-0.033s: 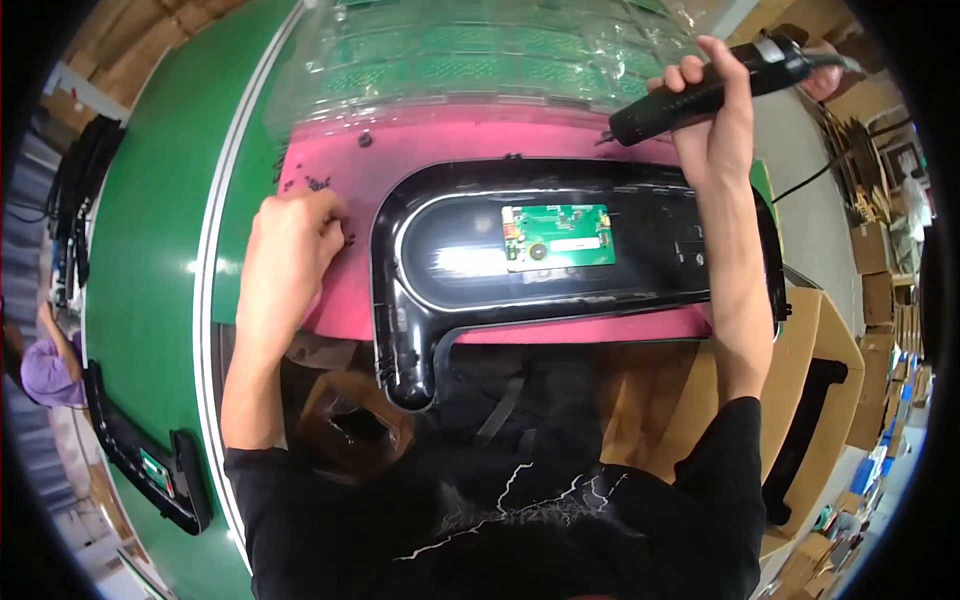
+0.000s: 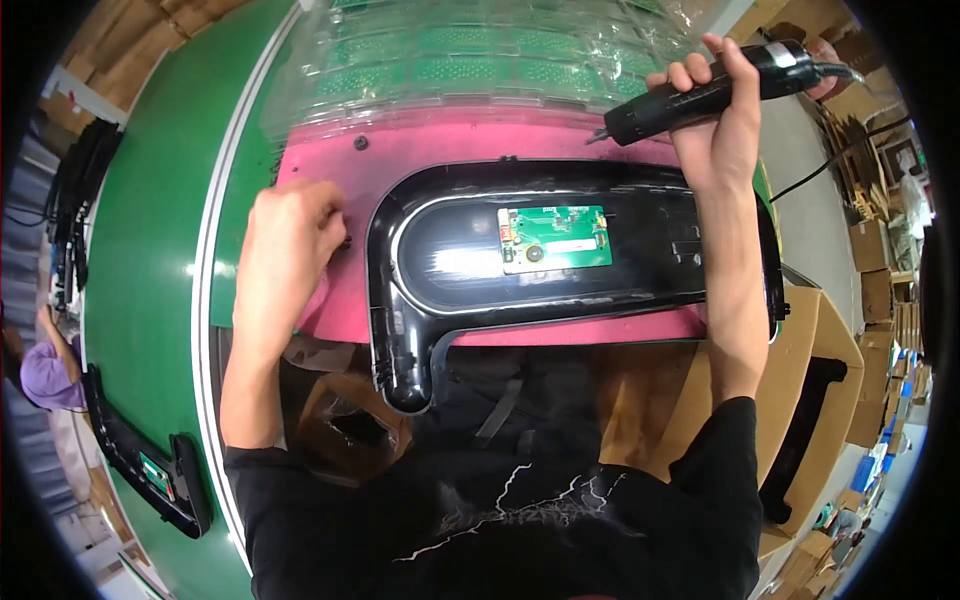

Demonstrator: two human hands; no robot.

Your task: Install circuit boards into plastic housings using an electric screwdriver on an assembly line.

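My right hand [image 2: 715,130] is wrapped around a black electric screwdriver [image 2: 665,108], held above the far right of the pink mat, its bit pointing left. A glossy black plastic housing [image 2: 460,265], with a broad body and a short leg toward me at its left, lies on the mat. Inside it sits a green circuit board [image 2: 555,240]; no hand touches the board. Left of the housing, my left hand [image 2: 295,225] rests low over the mat with its fingers curled together. Whatever lies between those fingertips is hidden. A small dark round piece [image 2: 361,143] lies beyond this hand.
Clear plastic trays [image 2: 460,60] stand behind the pink mat [image 2: 430,135]. Across the white-edged green table [image 2: 150,270], a similar black housing [image 2: 150,470] lies at left, near a person in purple [image 2: 52,375]. An open cardboard box [image 2: 815,400] stands at my right; a cable [image 2: 840,158] hangs behind it.
My left hand has shifted slightly up and now covers most of the tiny dark pieces seen beside its fingers before. The screwdriver has moved a little to the left.
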